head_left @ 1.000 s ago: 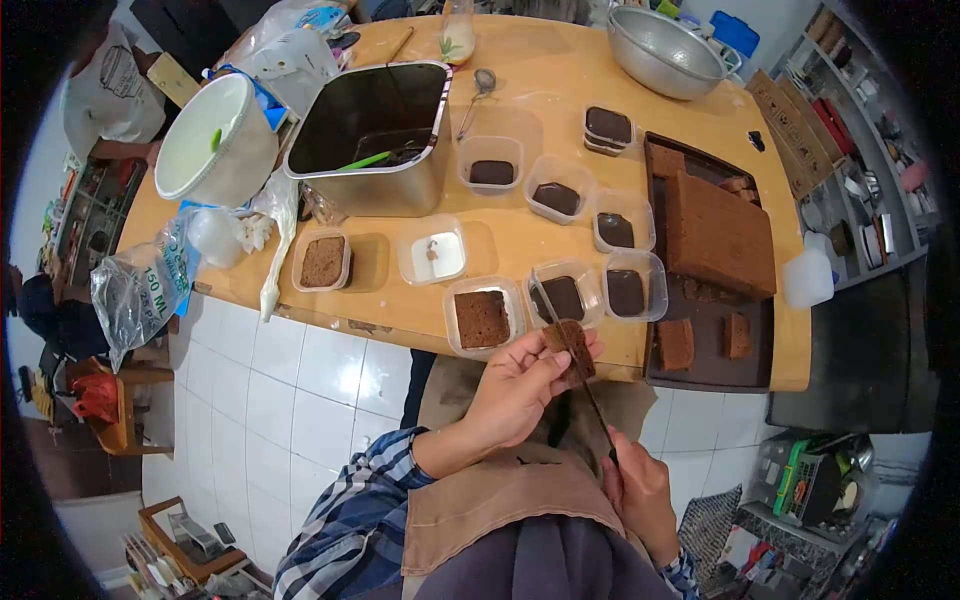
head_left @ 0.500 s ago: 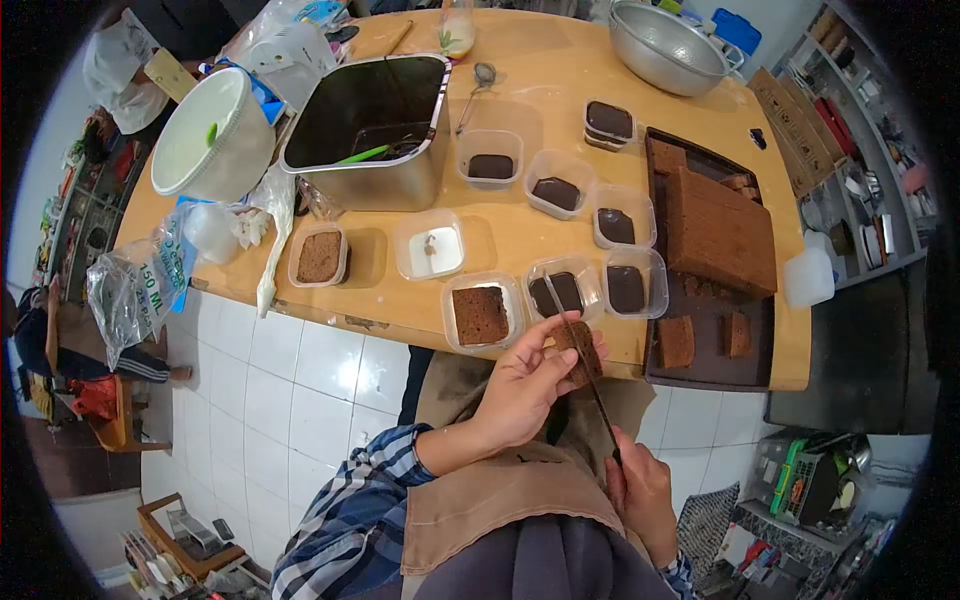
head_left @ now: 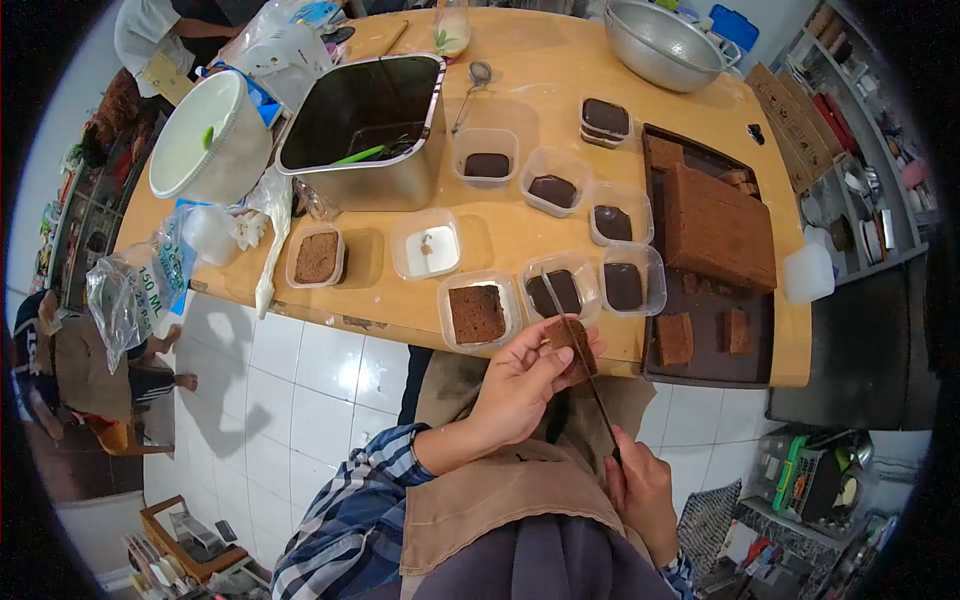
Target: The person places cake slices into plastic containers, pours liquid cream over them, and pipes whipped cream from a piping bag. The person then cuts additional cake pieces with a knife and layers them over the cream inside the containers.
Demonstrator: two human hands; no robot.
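Observation:
My left hand [head_left: 522,385] is closed around a piece of chocolate cake [head_left: 572,352], held up just past the table's front edge. In my right hand [head_left: 645,490] is the handle of a long thin knife [head_left: 603,412]. Its blade lies across the cake piece, and how deep it has cut I cannot tell. Beyond my left hand stands a clear plastic tub [head_left: 560,290] with a dark chocolate layer inside. Left of it, another tub [head_left: 478,312] holds a square of cake with white cream at its edges.
A dark tray [head_left: 708,360] on the right carries a large cake slab [head_left: 722,225] and cut pieces. Several more tubs stand mid-table. Behind them are a metal container [head_left: 370,190], a white bucket [head_left: 205,140] and a metal bowl [head_left: 665,50]. Other people are at the left.
My hands, the cake piece and the knife stay almost in place. At the far left, two other people have shifted, and a shadow now falls on the floor tiles.

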